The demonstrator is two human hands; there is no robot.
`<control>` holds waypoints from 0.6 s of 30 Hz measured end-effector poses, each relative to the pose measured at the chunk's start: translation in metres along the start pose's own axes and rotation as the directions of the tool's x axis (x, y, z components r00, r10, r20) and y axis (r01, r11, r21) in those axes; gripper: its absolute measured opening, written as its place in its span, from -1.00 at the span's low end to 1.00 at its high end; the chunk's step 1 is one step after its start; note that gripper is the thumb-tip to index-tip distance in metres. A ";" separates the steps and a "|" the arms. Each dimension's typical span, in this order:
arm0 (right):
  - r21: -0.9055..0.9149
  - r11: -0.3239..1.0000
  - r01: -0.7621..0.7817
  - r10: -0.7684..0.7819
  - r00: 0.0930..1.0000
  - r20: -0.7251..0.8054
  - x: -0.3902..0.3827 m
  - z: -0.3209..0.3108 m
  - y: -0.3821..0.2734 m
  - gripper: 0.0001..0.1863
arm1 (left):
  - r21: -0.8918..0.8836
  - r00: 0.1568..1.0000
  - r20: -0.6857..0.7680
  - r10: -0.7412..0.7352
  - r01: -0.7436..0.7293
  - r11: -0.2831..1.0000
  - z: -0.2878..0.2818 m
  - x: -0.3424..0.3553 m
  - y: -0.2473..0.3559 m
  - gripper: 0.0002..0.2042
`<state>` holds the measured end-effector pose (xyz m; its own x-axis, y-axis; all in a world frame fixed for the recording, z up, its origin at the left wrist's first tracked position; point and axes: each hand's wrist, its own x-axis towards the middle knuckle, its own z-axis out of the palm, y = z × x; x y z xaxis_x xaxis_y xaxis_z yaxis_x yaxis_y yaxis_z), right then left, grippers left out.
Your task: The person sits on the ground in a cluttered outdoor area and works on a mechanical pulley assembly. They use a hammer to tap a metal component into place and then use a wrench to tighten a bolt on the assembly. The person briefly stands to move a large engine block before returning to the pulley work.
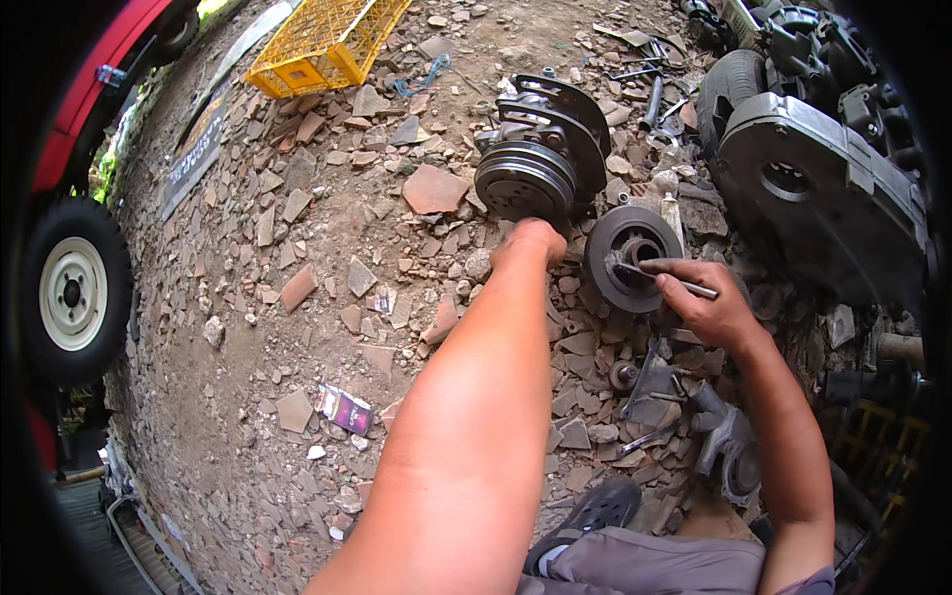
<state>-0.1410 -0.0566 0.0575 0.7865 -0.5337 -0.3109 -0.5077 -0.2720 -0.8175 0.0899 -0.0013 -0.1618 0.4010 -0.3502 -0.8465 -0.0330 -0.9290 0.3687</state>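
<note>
My left hand [529, 244] reaches to the lower edge of the grooved pulley on a dark metal assembly [526, 178]; its curled fingers are mostly hidden, so what they hold cannot be made out. To its right, a round dark pulley wheel [605, 253] with a hollow centre lies on the rubble. My right hand [694, 297] is closed on a slim metal tool [699, 289], its tip in the wheel's inner recess.
A yellow plastic crate [302, 74] sits at the top left, beside a red vehicle with a white-rimmed wheel [69, 297]. Large engine parts [823, 203] and a tyre crowd the right side. Scattered tools [650, 104], small metal parts [724, 436] and broken tile pieces [431, 188] lie around.
</note>
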 end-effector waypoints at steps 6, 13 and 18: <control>-0.569 0.821 0.038 0.014 0.996 0.087 0.003 -0.038 0.011 -0.75 | 0.421 0.996 -0.032 0.084 -0.063 0.905 -0.025 -0.075 0.017 -0.55; -0.239 0.930 0.280 -0.284 0.959 0.015 0.006 -0.004 0.041 -0.74 | 0.405 0.986 -0.052 0.157 -0.122 0.906 -0.021 -0.083 0.014 -0.61; -0.541 0.839 0.055 -0.063 0.998 0.004 0.004 -0.050 0.030 -0.74 | 0.293 0.997 -0.036 0.074 -0.061 0.954 -0.022 -0.114 0.027 -0.52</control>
<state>-0.1706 -0.1066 0.0557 0.8185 -0.5118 -0.2608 -0.5727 -0.6908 -0.4414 0.0631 0.0160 -0.0466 0.4302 -0.4137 -0.8024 -0.3237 -0.9004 0.2907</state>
